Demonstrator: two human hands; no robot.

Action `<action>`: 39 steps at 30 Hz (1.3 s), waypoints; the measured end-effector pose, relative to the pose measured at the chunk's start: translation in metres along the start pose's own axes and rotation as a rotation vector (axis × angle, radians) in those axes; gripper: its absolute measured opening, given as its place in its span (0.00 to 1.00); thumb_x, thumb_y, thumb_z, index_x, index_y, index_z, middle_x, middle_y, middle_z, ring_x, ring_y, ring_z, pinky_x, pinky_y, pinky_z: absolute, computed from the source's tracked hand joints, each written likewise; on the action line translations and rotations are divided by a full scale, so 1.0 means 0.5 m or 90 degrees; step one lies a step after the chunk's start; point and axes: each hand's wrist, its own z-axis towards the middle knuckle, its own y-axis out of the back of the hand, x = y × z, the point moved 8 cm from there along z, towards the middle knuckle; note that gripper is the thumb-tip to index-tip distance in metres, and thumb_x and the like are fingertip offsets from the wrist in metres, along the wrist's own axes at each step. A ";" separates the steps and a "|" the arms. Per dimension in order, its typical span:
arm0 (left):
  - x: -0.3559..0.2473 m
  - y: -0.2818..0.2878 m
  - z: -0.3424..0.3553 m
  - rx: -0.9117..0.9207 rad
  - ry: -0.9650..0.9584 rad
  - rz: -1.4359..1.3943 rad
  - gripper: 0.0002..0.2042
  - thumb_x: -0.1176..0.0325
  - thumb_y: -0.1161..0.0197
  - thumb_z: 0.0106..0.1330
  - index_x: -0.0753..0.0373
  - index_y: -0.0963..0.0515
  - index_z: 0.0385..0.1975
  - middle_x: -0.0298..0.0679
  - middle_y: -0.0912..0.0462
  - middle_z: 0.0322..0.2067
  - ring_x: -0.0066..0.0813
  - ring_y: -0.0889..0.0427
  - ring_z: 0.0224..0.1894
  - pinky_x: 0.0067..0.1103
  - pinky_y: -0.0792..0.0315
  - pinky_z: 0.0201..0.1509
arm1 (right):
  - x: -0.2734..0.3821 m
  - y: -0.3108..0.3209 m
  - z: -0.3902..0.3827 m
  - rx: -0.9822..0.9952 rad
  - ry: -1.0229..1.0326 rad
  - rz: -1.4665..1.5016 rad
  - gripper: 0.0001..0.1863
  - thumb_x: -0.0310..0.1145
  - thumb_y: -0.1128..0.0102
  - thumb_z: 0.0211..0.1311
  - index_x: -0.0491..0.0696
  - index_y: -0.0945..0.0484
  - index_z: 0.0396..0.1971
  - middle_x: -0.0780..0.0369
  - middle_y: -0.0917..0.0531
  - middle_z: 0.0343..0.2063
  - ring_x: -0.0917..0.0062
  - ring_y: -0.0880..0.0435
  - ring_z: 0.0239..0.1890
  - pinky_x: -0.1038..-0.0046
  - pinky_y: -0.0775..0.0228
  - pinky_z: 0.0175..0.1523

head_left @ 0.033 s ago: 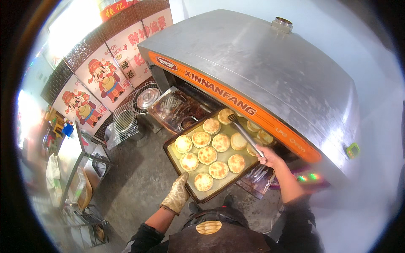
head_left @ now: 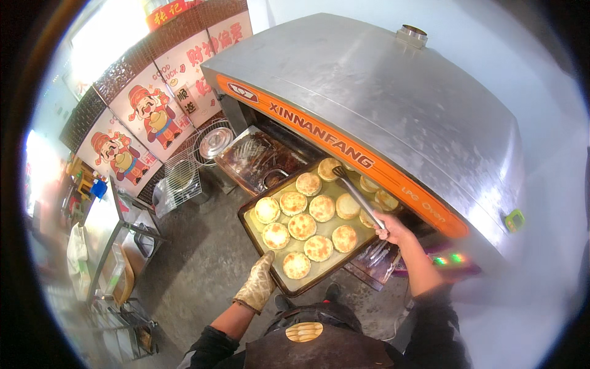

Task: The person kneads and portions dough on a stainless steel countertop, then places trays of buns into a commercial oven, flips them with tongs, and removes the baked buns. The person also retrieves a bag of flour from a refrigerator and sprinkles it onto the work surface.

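Many round blotchy flatbreads (head_left: 302, 227), metal tongs (head_left: 360, 199)

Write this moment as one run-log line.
mitted left hand: holding baking tray | right hand: holding tongs over round flatbreads | tray: partly inside oven

"What changed between the earlier moment and this one?"
"Nothing that I could make out."
"Not even the left hand in its tan, pale-patterned cloth mitt (head_left: 257, 286), or the bare right hand (head_left: 393, 229)?"
"Neither showed any shift."
"And the long silver metal tongs with dark tips (head_left: 358, 197)?"
"I saw no movement there either."
"The dark-rimmed rectangular metal tray (head_left: 246, 224), then, or the round golden-brown flatbreads (head_left: 302, 227)?"
"No difference showed; any change was too small to tell."
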 end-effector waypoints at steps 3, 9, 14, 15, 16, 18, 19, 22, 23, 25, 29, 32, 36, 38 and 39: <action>-0.002 -0.004 -0.006 -0.017 0.008 0.004 0.28 0.60 0.42 0.87 0.72 0.36 0.77 0.57 0.26 0.72 0.53 0.18 0.69 0.47 0.19 0.74 | 0.012 0.013 0.001 -0.029 0.034 -0.054 0.19 0.52 0.35 0.81 0.50 0.23 0.43 0.66 0.23 0.25 0.86 0.33 0.15 0.80 0.46 0.17; -0.012 -0.030 -0.024 0.013 0.010 -0.004 0.28 0.61 0.43 0.87 0.72 0.37 0.78 0.58 0.27 0.74 0.53 0.21 0.72 0.48 0.20 0.75 | 0.049 0.008 -0.014 -0.237 0.194 -0.370 0.23 0.54 0.37 0.82 0.46 0.19 0.51 0.68 0.27 0.22 0.82 0.33 0.15 0.72 0.42 0.19; -0.011 -0.024 -0.018 0.009 0.012 -0.010 0.28 0.61 0.43 0.86 0.72 0.36 0.78 0.57 0.26 0.72 0.53 0.20 0.71 0.48 0.20 0.74 | 0.052 -0.020 -0.005 -0.111 0.111 -0.179 0.20 0.54 0.38 0.83 0.50 0.18 0.48 0.70 0.29 0.21 0.85 0.35 0.15 0.78 0.47 0.16; -0.010 -0.023 -0.017 0.011 0.017 -0.008 0.28 0.61 0.43 0.86 0.72 0.36 0.78 0.57 0.26 0.72 0.53 0.20 0.72 0.48 0.20 0.74 | 0.055 -0.014 -0.008 -0.104 0.088 -0.153 0.19 0.54 0.38 0.83 0.50 0.18 0.48 0.71 0.29 0.21 0.86 0.35 0.15 0.80 0.48 0.16; -0.010 -0.022 -0.017 0.017 0.022 -0.010 0.28 0.61 0.43 0.86 0.72 0.36 0.78 0.56 0.26 0.72 0.53 0.21 0.72 0.48 0.20 0.75 | 0.053 -0.021 -0.009 -0.048 0.057 -0.142 0.19 0.54 0.38 0.83 0.51 0.19 0.47 0.71 0.29 0.21 0.87 0.36 0.15 0.81 0.49 0.15; -0.011 -0.023 -0.016 0.029 0.028 -0.012 0.28 0.61 0.43 0.87 0.72 0.36 0.78 0.57 0.26 0.73 0.53 0.21 0.72 0.47 0.21 0.76 | 0.038 -0.012 -0.010 -0.026 -0.028 -0.130 0.18 0.54 0.38 0.84 0.52 0.20 0.46 0.71 0.29 0.22 0.89 0.36 0.15 0.83 0.50 0.15; -0.012 -0.024 -0.016 0.035 0.030 -0.013 0.28 0.61 0.44 0.87 0.72 0.37 0.78 0.57 0.26 0.73 0.53 0.21 0.73 0.47 0.22 0.77 | 0.034 -0.016 -0.006 0.001 -0.036 -0.103 0.18 0.53 0.38 0.84 0.52 0.20 0.44 0.71 0.29 0.21 0.90 0.37 0.15 0.83 0.50 0.15; -0.017 -0.032 -0.019 0.056 0.033 -0.028 0.27 0.61 0.45 0.87 0.72 0.37 0.78 0.57 0.27 0.74 0.53 0.23 0.73 0.46 0.24 0.78 | 0.017 -0.038 0.032 0.041 -0.001 -0.075 0.18 0.53 0.38 0.84 0.52 0.20 0.42 0.71 0.28 0.21 0.89 0.36 0.15 0.83 0.50 0.15; -0.018 -0.034 -0.021 0.062 0.034 -0.034 0.27 0.62 0.45 0.88 0.72 0.37 0.78 0.57 0.27 0.74 0.53 0.23 0.74 0.46 0.24 0.79 | 0.011 -0.036 0.053 -0.015 0.027 -0.103 0.18 0.52 0.37 0.84 0.52 0.19 0.44 0.69 0.26 0.24 0.88 0.36 0.16 0.81 0.47 0.16; -0.016 -0.030 -0.022 0.046 0.045 -0.027 0.27 0.62 0.46 0.88 0.72 0.37 0.78 0.57 0.28 0.74 0.53 0.23 0.74 0.45 0.25 0.79 | 0.001 -0.055 0.083 -0.039 0.111 -0.106 0.18 0.52 0.36 0.83 0.51 0.18 0.46 0.69 0.26 0.25 0.87 0.36 0.16 0.79 0.46 0.17; -0.016 -0.028 -0.021 0.074 0.047 -0.021 0.27 0.61 0.46 0.88 0.71 0.37 0.78 0.56 0.28 0.75 0.52 0.23 0.74 0.45 0.24 0.79 | 0.049 -0.099 0.014 -0.340 0.576 -0.545 0.26 0.50 0.33 0.80 0.46 0.18 0.64 0.57 0.17 0.28 0.66 0.14 0.25 0.67 0.24 0.27; -0.014 -0.016 -0.017 0.050 0.057 -0.002 0.27 0.61 0.45 0.88 0.70 0.36 0.78 0.54 0.28 0.75 0.51 0.23 0.74 0.44 0.24 0.78 | 0.029 -0.148 -0.048 -0.503 0.576 -0.932 0.32 0.46 0.33 0.78 0.46 0.24 0.74 0.48 0.12 0.41 0.53 0.06 0.40 0.59 0.12 0.39; -0.018 -0.014 -0.022 0.048 0.071 0.005 0.26 0.61 0.45 0.88 0.69 0.35 0.78 0.53 0.28 0.75 0.50 0.23 0.74 0.44 0.24 0.78 | 0.038 -0.206 -0.116 -0.563 0.534 -1.136 0.33 0.44 0.33 0.78 0.47 0.28 0.77 0.51 0.15 0.47 0.58 0.06 0.37 0.61 0.11 0.37; -0.026 -0.026 -0.030 0.101 0.066 -0.014 0.26 0.61 0.45 0.88 0.68 0.35 0.78 0.53 0.28 0.76 0.50 0.24 0.74 0.44 0.25 0.79 | 0.045 -0.228 -0.159 -0.573 0.498 -1.185 0.33 0.44 0.33 0.78 0.47 0.27 0.76 0.53 0.16 0.46 0.58 0.07 0.35 0.62 0.12 0.36; -0.025 -0.022 -0.030 0.084 0.076 0.001 0.27 0.61 0.46 0.88 0.69 0.36 0.79 0.54 0.29 0.76 0.50 0.25 0.75 0.44 0.25 0.79 | 0.038 -0.237 -0.190 -0.561 0.497 -1.181 0.33 0.45 0.32 0.77 0.48 0.27 0.76 0.53 0.17 0.45 0.57 0.08 0.34 0.61 0.12 0.37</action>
